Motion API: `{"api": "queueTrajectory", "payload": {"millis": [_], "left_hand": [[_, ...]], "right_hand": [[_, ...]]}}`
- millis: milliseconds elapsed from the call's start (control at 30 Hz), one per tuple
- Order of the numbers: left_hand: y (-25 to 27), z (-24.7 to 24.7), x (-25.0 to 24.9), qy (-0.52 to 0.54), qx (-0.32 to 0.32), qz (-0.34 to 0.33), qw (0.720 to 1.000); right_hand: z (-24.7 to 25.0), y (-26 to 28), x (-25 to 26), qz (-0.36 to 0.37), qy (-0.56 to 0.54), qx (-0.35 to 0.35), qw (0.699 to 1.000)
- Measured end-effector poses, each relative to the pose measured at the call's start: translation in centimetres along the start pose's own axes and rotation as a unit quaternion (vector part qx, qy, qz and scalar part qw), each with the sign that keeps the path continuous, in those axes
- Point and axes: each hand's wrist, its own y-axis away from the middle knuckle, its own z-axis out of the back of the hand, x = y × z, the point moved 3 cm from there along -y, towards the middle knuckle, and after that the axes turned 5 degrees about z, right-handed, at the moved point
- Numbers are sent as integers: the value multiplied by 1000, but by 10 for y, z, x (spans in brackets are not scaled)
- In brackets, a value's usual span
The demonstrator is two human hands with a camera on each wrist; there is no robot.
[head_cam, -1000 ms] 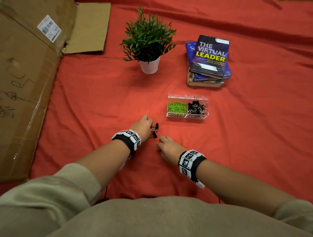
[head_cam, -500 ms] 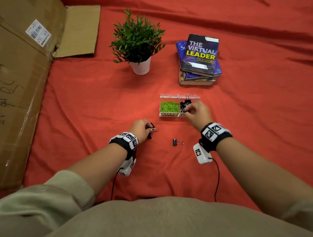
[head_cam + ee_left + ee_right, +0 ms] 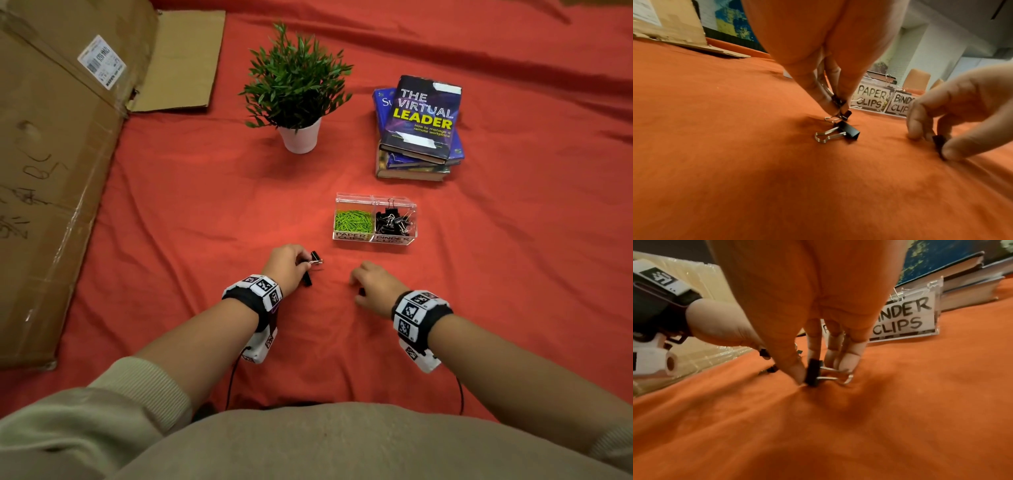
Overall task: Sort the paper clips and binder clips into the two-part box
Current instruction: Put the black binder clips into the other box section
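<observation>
Right hand (image 3: 371, 287) pinches a clip (image 3: 813, 373), its handles toward 3 o'clock in the wrist view only. Left hand (image 3: 287, 265) pinches clips (image 3: 838, 104).

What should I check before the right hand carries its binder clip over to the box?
1. Right hand pinches a binder clip by its black body: ok.
2. Clip lifted off the red cloth: not ok, it sits on the cloth.
3. Two-part box open on top: ok.
4. BINDER CLIPS compartment has room: cannot tell, it already holds a pile.
5. Left hand out of the way: ok, it pinches other clips to the left.
6. Loose clip left to collect: ok.
</observation>
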Motion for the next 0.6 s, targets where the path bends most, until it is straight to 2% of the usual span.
{"api": "queueTrajectory", "payload": {"millis": [133,267,467,600], "left_hand": [[-3,9,7,65,-35,39,997],[-5,24,9,125,-87,61,986],[-17,46,-7,149,-121,37,981],[-27,43,-39,121,-100,3,988]], "right_hand": [[9,-15,16,19,-46,-35,998],[21,-43,47,60,-32,-106,992],[5,-63,58,92,14,-51,994],[3,-46,37,62,-10,-72,995]]}}
